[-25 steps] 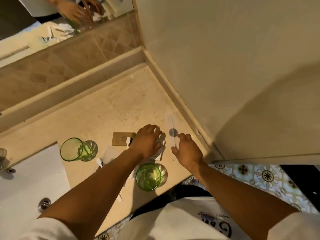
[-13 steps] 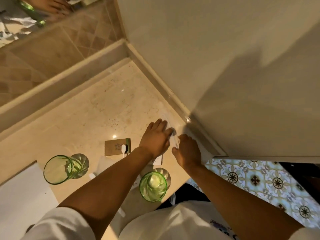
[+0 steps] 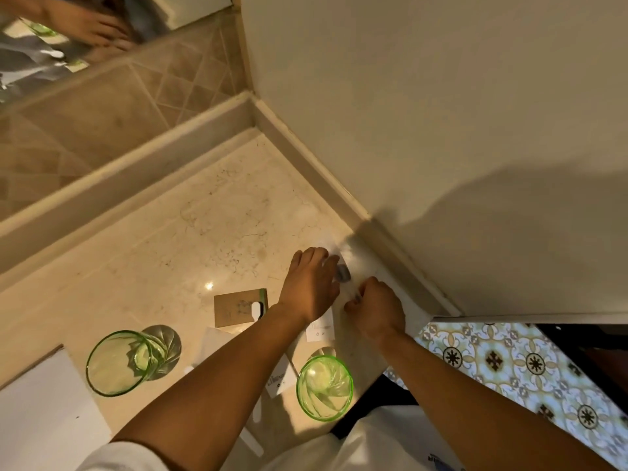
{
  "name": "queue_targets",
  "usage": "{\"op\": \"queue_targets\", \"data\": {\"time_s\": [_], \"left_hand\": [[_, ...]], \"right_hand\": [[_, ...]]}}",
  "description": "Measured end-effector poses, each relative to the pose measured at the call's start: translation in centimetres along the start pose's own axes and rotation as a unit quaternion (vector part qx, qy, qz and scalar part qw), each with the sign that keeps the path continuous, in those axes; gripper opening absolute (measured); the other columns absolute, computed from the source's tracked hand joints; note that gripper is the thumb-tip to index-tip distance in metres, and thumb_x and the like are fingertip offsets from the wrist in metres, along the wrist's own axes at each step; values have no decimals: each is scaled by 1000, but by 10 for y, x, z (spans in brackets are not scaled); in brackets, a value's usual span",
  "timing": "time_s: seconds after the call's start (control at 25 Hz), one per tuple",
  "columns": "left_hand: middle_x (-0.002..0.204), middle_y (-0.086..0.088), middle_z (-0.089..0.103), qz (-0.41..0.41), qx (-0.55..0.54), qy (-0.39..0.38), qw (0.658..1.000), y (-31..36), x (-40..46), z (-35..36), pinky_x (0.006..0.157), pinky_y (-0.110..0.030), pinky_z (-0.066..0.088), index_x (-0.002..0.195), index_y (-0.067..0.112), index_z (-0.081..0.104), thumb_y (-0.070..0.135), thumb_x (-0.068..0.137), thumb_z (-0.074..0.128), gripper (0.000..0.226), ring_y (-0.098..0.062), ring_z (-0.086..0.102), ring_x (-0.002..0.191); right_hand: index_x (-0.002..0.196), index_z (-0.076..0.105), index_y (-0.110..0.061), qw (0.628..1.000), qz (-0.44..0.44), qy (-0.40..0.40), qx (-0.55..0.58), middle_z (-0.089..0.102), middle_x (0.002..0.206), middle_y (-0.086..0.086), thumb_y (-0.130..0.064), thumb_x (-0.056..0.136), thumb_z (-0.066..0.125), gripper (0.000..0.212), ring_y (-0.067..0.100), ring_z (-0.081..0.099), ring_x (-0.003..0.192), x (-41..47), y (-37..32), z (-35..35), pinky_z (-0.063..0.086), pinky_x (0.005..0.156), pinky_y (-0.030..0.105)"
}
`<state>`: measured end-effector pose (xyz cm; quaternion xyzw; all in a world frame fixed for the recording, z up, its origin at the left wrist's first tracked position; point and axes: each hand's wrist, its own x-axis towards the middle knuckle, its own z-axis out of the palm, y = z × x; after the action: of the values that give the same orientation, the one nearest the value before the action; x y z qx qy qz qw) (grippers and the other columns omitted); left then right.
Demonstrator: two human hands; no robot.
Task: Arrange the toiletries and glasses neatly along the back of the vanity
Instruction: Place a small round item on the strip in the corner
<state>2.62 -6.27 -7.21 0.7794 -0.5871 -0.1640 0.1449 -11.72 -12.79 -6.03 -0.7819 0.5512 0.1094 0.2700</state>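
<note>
A long clear packet with a round grey label lies on the marble vanity top, close to the right-hand wall. My left hand lies over its left side with the fingers stretched out flat. My right hand has its fingers curled and pinches the packet's near end. A green glass stands at the left by the sink. A second green glass stands near the front edge, under my forearms. A brown card packet and white sachets lie between the glasses.
The white sink fills the lower left corner. A raised ledge runs along the back under the tiled splash and the mirror. The plain wall bounds the counter on the right. Patterned floor tiles show beyond the front edge.
Both hands have closed in on the clear packet by the wall. My right hand went from open beside it to pinching its near end, and my left fingers slid over it.
</note>
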Motion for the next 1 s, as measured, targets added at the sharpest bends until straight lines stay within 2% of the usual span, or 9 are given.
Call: {"op": "queue_targets", "data": {"time_s": [0.16, 0.28, 0.4, 0.48, 0.56, 0.68, 0.84, 0.92, 1.0], "left_hand": [[101, -2, 65, 2, 13, 31, 999, -4, 2, 0, 97, -38, 42, 108, 23, 70, 23, 93, 54, 22, -26, 55, 108], [97, -2, 68, -69, -128, 55, 988, -4, 3, -5, 85, -41, 50, 107, 21, 68, 30, 94, 60, 18, -24, 61, 96], [80, 7, 67, -277, -328, 54, 902, 1, 10, -12, 78, -36, 54, 102, 17, 67, 46, 93, 61, 32, -18, 65, 83], [71, 1, 70, -375, -393, 87, 835, -8, 18, -20, 75, -36, 56, 90, 10, 70, 44, 89, 66, 34, -21, 69, 75], [64, -10, 71, -428, -449, 122, 775, -22, 25, -29, 70, -39, 60, 78, 3, 69, 31, 85, 71, 29, -24, 70, 62], [63, -22, 71, -454, -503, 140, 722, -42, 35, -40, 68, -47, 63, 80, -6, 69, 15, 82, 74, 22, -33, 71, 55], [66, -26, 70, -442, -533, 171, 701, -72, 68, -64, 71, -49, 64, 81, -14, 69, 14, 84, 78, 30, -37, 69, 56], [61, -24, 64, -427, -541, 189, 699, -87, 84, -72, 67, -46, 64, 80, -17, 66, 9, 88, 75, 29, -33, 64, 52], [56, -18, 61, -413, -551, 195, 698, -98, 94, -74, 59, -38, 61, 81, -14, 67, 8, 91, 72, 25, -31, 60, 51]], "right_hand": [[90, 56, -17, 999, -28, -2, 44, 65, 87, 0, -20, 81, 65, 14, 20, 63, 79, 3, -2, 1, 52, 67, 33], [81, 54, -22, 995, -76, -4, 70, 61, 84, -3, -21, 84, 66, 12, 16, 60, 76, 14, -11, -3, 47, 63, 29], [87, 56, -26, 988, -131, 23, 73, 59, 85, -9, -26, 88, 69, 13, 10, 60, 74, 22, -22, -5, 50, 65, 26], [97, 59, -25, 982, -181, 42, 39, 60, 93, -7, -26, 89, 70, 14, 11, 60, 80, 27, -35, -7, 52, 67, 27], [105, 61, -22, 972, -228, 60, 7, 61, 100, -3, -24, 89, 70, 18, 14, 60, 88, 34, -49, -6, 51, 70, 26], [111, 62, -21, 956, -274, 108, 11, 58, 106, 0, -24, 85, 70, 27, 17, 56, 94, 42, -66, -2, 45, 72, 22], [124, 55, -20, 951, -224, 153, 147, 48, 118, -5, -40, 92, 61, 38, 8, 45, 102, 65, -83, -3, 41, 79, 17], [132, 50, -21, 955, -144, 105, 238, 54, 116, -10, -45, 97, 53, 42, 8, 55, 100, 76, -88, -1, 47, 78, 22], [125, 56, -22, 946, -84, 37, 310, 65, 101, -6, -41, 99, 51, 33, 5, 63, 90, 84, -91, 2, 55, 76, 25]]}}
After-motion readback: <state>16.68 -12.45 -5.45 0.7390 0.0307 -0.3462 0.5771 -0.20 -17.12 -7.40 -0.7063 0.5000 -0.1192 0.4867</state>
